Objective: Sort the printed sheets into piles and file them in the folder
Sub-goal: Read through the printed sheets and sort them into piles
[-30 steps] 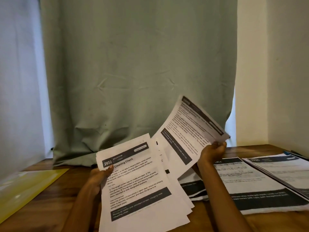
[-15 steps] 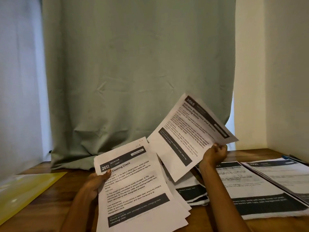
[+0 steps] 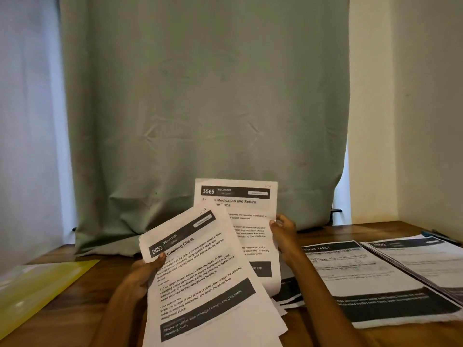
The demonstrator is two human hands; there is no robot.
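My left hand point(image 3: 145, 274) grips a stack of printed sheets point(image 3: 210, 291) by its left edge, thumb on the top page headed 2652. My right hand point(image 3: 284, 232) pinches the right edge of a single sheet point(image 3: 235, 204) headed 3565, held upright behind the stack. Two piles of sorted sheets lie on the wooden table to the right: a middle pile point(image 3: 360, 279) and a far-right pile point(image 3: 421, 259). More sheets point(image 3: 290, 291) lie under my right forearm. A yellow folder point(image 3: 37, 289) lies flat at the left.
A green curtain point(image 3: 200, 108) hangs behind the table point(image 3: 82, 314) and drapes onto its back edge. A wall stands close on the right. A dark pen-like object point(image 3: 441, 236) lies at the far right by the wall.
My right hand has swung the single sheet from tilted right to upright and moved it left, closer behind the stack. The left hand's stack stays about where it was.
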